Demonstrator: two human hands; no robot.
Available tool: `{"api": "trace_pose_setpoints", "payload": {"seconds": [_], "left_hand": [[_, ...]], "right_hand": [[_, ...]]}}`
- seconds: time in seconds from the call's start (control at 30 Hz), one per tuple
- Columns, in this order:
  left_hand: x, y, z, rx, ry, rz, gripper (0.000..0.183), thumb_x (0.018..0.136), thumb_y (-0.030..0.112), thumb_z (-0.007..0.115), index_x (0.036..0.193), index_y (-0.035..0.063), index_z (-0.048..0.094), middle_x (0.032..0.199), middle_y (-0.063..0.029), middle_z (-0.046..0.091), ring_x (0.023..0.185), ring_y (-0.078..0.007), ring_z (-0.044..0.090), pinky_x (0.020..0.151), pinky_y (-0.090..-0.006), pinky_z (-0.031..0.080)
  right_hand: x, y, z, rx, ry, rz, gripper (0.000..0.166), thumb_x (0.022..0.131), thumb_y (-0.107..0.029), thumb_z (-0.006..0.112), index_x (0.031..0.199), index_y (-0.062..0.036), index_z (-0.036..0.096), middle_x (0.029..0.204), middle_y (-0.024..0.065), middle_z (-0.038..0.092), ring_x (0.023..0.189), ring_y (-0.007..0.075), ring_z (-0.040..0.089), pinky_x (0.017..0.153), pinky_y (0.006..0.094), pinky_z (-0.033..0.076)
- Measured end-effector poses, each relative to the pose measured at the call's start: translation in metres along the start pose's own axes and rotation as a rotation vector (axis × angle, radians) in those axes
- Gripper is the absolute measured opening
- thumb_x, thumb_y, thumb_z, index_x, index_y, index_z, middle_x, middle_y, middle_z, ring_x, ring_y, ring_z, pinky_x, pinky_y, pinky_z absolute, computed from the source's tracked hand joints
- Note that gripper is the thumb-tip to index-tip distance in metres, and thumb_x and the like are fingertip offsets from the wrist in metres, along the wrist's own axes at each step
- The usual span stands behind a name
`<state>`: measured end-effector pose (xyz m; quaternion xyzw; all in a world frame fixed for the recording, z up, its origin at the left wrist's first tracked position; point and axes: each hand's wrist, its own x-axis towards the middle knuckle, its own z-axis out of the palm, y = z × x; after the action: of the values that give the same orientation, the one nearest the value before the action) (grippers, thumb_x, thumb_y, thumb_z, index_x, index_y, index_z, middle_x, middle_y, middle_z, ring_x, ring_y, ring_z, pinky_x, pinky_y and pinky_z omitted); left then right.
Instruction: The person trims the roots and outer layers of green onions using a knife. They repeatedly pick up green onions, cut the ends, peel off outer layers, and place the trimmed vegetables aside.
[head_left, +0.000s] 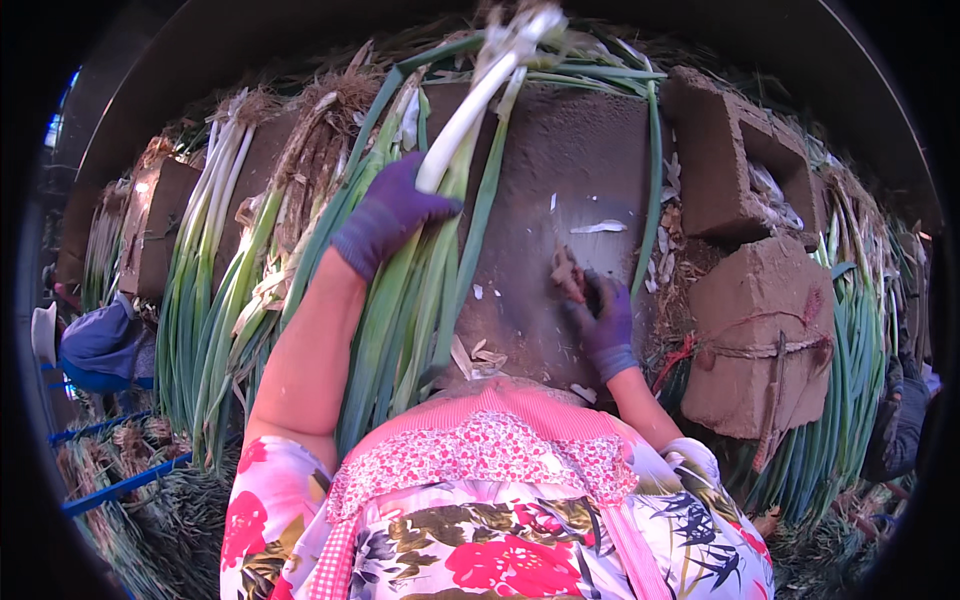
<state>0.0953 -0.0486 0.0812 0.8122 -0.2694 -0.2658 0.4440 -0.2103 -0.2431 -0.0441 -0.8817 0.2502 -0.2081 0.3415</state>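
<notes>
My left hand, in a purple knitted glove, is closed around a large green onion at its white shank. The root end points up and away from me and is blurred; long green leaves hang down towards my lap. My right hand, in a matching glove, is at the right of the dark work surface, fingers curled beside a small reddish-brown object. That object is blurred, and whether the fingers grip it cannot be told. White peel scraps lie on the surface.
Green onions with white shanks and untrimmed ones with brown roots lie at left. At right stand a hollow block and a brown block tied with cord. More green onions lie beyond. A person is at far left, another at far right.
</notes>
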Motion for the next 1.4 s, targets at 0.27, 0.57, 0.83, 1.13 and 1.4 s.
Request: {"api": "trace_pose_setpoints", "payload": {"seconds": [0.27, 0.57, 0.83, 1.13, 1.4], "left_hand": [[-0.007, -0.05, 0.102, -0.273, 0.103, -0.404, 0.033, 0.077, 0.003, 0.077, 0.107, -0.0022, 0.065, 0.073, -0.0064, 0.065, 0.053, -0.0139, 0.059, 0.049, -0.0301, 0.048], [-0.01, -0.076, 0.115, -0.202, 0.382, -0.183, 0.049, 0.076, 0.003, 0.08, 0.123, -0.0017, 0.065, 0.088, -0.0081, 0.07, 0.07, -0.0142, 0.065, 0.063, -0.0285, 0.055], [-0.025, -0.046, 0.097, -0.535, 0.404, -0.194, 0.035, 0.081, 0.002, 0.077, 0.113, -0.003, 0.065, 0.086, -0.0049, 0.067, 0.064, -0.0122, 0.062, 0.059, -0.0251, 0.052], [-0.009, -0.061, 0.097, -0.505, 0.397, -0.296, 0.029, 0.08, -0.002, 0.075, 0.106, -0.0009, 0.063, 0.081, -0.0067, 0.067, 0.057, -0.0138, 0.06, 0.054, -0.0266, 0.049], [0.004, -0.1, 0.092, 0.047, 0.439, -0.218, 0.03, 0.078, 0.005, 0.076, 0.105, -0.0003, 0.064, 0.08, -0.0079, 0.068, 0.063, -0.0145, 0.062, 0.057, -0.0309, 0.05]], "right_hand": [[-0.003, -0.001, 0.003, 0.161, 0.095, 0.085, 0.051, 0.079, -0.022, 0.081, 0.122, -0.0018, 0.065, 0.108, 0.0164, 0.065, 0.102, 0.0335, 0.062, 0.092, 0.0416, 0.05], [-0.036, -0.036, 0.004, 0.064, -0.248, -0.057, 0.055, 0.076, -0.03, 0.083, 0.124, -0.0091, 0.064, 0.119, 0.0136, 0.061, 0.111, 0.0354, 0.057, 0.094, 0.0452, 0.05], [-0.009, -0.041, 0.025, 0.063, -0.22, -0.077, 0.05, 0.078, -0.03, 0.08, 0.12, -0.0098, 0.063, 0.116, 0.0138, 0.06, 0.111, 0.036, 0.056, 0.093, 0.0455, 0.05], [0.036, -0.044, 0.053, 0.077, -0.148, -0.096, 0.051, 0.078, -0.029, 0.081, 0.122, -0.0085, 0.066, 0.111, 0.0138, 0.064, 0.108, 0.0351, 0.059, 0.093, 0.0444, 0.05], [0.068, -0.042, 0.065, 0.052, -0.154, -0.091, 0.05, 0.078, -0.03, 0.081, 0.121, -0.0087, 0.067, 0.11, 0.0146, 0.064, 0.105, 0.0361, 0.059, 0.09, 0.0449, 0.05]]}}
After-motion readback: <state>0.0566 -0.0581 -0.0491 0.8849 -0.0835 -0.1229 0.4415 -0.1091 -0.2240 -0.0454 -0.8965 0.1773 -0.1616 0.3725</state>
